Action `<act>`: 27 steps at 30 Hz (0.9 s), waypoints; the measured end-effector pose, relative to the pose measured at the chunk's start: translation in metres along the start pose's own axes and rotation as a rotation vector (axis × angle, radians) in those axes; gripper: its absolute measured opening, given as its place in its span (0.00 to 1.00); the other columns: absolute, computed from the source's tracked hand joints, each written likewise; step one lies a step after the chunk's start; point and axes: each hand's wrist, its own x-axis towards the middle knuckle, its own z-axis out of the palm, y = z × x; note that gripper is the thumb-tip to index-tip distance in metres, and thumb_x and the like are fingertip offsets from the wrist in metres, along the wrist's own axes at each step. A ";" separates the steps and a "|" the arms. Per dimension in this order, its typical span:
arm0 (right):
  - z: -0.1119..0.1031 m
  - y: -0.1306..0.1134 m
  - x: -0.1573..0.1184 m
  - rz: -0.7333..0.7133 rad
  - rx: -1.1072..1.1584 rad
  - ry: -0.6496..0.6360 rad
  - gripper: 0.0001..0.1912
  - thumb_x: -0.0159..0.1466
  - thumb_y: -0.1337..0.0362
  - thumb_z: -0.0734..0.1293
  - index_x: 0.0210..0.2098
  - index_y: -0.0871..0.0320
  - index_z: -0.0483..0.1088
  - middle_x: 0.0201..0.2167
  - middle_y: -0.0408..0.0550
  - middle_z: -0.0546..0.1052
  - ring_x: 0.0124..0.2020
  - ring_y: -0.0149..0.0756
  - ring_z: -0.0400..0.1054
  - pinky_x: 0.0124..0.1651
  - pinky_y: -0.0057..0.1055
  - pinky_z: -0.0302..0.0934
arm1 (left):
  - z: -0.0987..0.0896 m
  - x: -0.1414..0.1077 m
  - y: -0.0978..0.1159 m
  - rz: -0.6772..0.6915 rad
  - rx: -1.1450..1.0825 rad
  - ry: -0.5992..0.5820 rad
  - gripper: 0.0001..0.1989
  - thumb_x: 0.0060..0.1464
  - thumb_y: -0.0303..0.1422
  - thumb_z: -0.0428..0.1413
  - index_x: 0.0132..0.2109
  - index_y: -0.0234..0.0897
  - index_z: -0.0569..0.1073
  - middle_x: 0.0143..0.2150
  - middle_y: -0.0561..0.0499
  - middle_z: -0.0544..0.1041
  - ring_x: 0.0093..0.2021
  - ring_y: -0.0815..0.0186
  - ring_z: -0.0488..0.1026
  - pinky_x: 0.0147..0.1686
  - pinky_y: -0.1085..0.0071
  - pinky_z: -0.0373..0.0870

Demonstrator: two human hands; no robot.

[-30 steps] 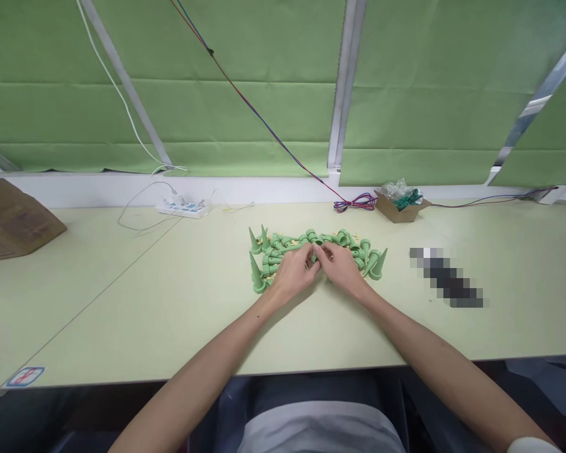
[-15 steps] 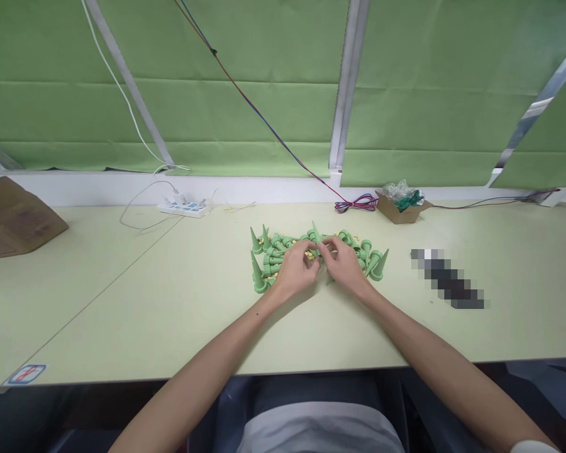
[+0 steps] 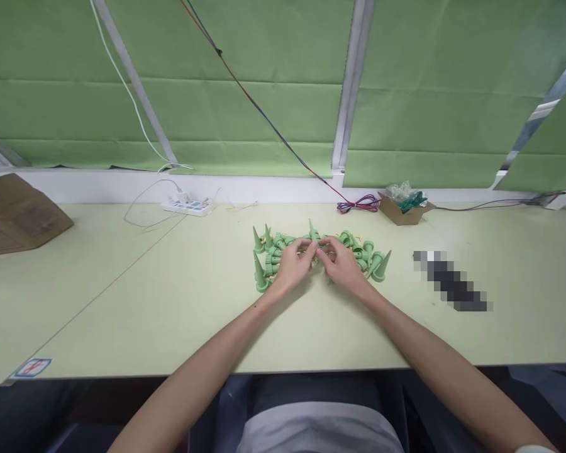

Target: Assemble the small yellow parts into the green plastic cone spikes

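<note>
My left hand [image 3: 294, 263] and my right hand [image 3: 341, 263] meet in the middle of the table. Their fingertips are closed around one green plastic spike [image 3: 312, 231], which points up and away from me. Its lower end is hidden behind the fingers. Around and behind both hands lies a spread of similar green spikes with small yellow parts among them. An upright spike [image 3: 259, 274] stands at the left side of the spread, and a leaning spike [image 3: 382, 267] is at the right.
Behind the spikes are a coiled red and blue cable [image 3: 357, 205], a small cardboard box [image 3: 400, 214] with plastic wrap, and a white power strip [image 3: 187, 206]. A large cardboard box [image 3: 26, 217] sits far left. A blurred dark object [image 3: 453, 283] lies right on the pale table [image 3: 170, 314].
The held spike tilts slightly more to the left, and the fingers of both hands have shifted a little around it. The whole view has moved slightly.
</note>
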 end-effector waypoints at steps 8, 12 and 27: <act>0.001 -0.001 0.000 -0.066 -0.008 -0.033 0.12 0.64 0.57 0.64 0.44 0.56 0.66 0.35 0.47 0.79 0.19 0.30 0.63 0.28 0.30 0.58 | -0.003 0.002 -0.005 0.037 0.127 0.009 0.13 0.55 0.43 0.56 0.34 0.36 0.70 0.28 0.51 0.73 0.24 0.71 0.66 0.23 0.74 0.62; 0.002 0.000 -0.001 -0.056 -0.012 -0.067 0.12 0.63 0.59 0.64 0.45 0.56 0.67 0.36 0.48 0.79 0.20 0.30 0.63 0.29 0.30 0.58 | -0.003 0.003 -0.007 0.062 0.164 0.028 0.10 0.55 0.39 0.55 0.33 0.35 0.70 0.30 0.50 0.74 0.27 0.69 0.68 0.27 0.73 0.64; -0.003 0.001 0.001 -0.046 -0.116 -0.147 0.20 0.60 0.68 0.66 0.52 0.55 0.66 0.45 0.49 0.80 0.20 0.28 0.68 0.35 0.31 0.65 | -0.005 0.005 -0.012 0.104 0.328 0.201 0.09 0.56 0.36 0.55 0.42 0.38 0.67 0.33 0.53 0.71 0.23 0.72 0.65 0.28 0.72 0.62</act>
